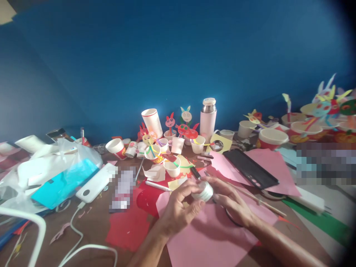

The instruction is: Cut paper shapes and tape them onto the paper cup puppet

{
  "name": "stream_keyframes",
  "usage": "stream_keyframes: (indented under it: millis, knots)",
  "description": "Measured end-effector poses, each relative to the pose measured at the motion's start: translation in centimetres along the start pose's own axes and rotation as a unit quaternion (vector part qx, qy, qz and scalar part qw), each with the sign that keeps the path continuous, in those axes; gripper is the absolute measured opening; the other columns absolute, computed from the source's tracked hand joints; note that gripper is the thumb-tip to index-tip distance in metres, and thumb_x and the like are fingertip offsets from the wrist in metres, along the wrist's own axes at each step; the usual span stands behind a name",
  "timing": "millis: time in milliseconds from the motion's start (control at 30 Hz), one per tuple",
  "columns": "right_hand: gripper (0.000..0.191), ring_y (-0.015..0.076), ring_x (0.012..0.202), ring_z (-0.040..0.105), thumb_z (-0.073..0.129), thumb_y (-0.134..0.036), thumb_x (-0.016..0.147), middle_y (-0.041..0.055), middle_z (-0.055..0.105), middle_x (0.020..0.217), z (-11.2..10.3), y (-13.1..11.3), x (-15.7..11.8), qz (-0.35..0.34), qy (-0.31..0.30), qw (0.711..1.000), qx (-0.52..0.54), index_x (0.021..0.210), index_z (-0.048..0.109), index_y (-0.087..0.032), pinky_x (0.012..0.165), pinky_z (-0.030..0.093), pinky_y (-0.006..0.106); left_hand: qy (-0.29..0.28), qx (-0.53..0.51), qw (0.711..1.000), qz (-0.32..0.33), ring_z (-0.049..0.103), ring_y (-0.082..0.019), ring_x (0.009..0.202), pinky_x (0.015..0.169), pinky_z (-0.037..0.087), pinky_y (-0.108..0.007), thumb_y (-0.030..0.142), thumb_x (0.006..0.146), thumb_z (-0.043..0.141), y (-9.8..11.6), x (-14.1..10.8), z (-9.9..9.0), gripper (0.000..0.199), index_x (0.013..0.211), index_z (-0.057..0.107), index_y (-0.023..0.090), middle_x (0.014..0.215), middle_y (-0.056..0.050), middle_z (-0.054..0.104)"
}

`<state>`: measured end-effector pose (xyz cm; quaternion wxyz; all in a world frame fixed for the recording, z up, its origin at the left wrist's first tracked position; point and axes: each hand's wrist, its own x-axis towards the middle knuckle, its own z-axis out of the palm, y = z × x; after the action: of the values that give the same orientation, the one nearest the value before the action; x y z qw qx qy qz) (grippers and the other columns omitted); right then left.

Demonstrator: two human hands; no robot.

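My left hand (180, 204) is closed on a small white rounded object (204, 191), pinched between thumb and fingers; its exact kind is blurred. Close on its right side is my right hand (230, 196), with fingers curved and apart, the tips at or almost at the object. A dark thin loop (233, 218) shows under the right hand; I cannot tell what it belongs to. Both hands are above a pink sheet of paper (211, 244). A black pen (195, 172) lies just beyond the fingertips.
Paper cups with cut-paper animal faces (172, 166) crowd the back beside a pink thermos (208, 120). A black phone case (250, 168) lies at right. Red paper (128, 222), a white phone (97, 182) with a cable and a plastic bag (83, 152) are at left.
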<state>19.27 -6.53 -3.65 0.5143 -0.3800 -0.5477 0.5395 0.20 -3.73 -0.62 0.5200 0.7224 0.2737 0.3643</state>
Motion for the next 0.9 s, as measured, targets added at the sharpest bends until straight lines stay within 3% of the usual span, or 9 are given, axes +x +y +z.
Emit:
stream_keyframes:
  millis: [267,500,733,900]
  knots:
    - [0.037,0.0249,0.109,0.057,0.059,-0.037,0.081,0.0083,0.063,0.118,0.1,-0.2,0.3,0.019,-0.008,1.000,0.015,0.116,0.055,-0.025,0.088,0.049,0.038,-0.007,0.098,0.994,0.045,0.052,-0.016,0.086,0.076,0.043,-0.027,0.009,0.075,0.052,0.5,0.3,0.0,0.023,0.097,0.055,0.017,0.096,-0.006,0.054]
    - [0.038,0.0227,0.109,0.055,0.059,-0.038,0.082,0.0075,0.059,0.119,0.0,0.3,0.3,-0.007,-0.023,0.999,-0.036,0.117,0.052,-0.025,0.089,0.048,0.036,0.000,0.118,0.993,0.016,0.049,-0.015,0.077,0.068,0.041,-0.026,0.012,0.071,0.052,0.6,0.3,-0.2,0.016,0.086,0.050,0.017,0.089,-0.004,0.052]
    - [0.024,0.0193,0.095,0.058,0.055,-0.035,0.085,0.0083,0.055,0.111,0.6,1.1,0.3,-0.077,-0.040,0.993,-0.074,0.106,0.052,-0.023,0.079,0.050,0.033,0.000,0.107,0.994,-0.018,0.048,-0.014,0.074,0.068,0.038,-0.025,0.013,0.072,0.049,0.6,0.4,-0.2,0.006,0.072,0.045,0.018,0.080,-0.002,0.052]
    - [0.016,0.0192,0.093,0.057,0.061,-0.028,0.082,0.0076,0.057,0.105,0.6,1.7,0.2,-0.147,-0.021,0.973,-0.179,0.097,0.055,-0.023,0.070,0.048,0.028,-0.012,0.114,0.991,-0.066,0.048,-0.014,0.075,0.068,0.037,-0.024,0.007,0.065,0.044,0.8,0.4,-0.3,0.012,0.067,0.044,0.018,0.080,-0.001,0.053]
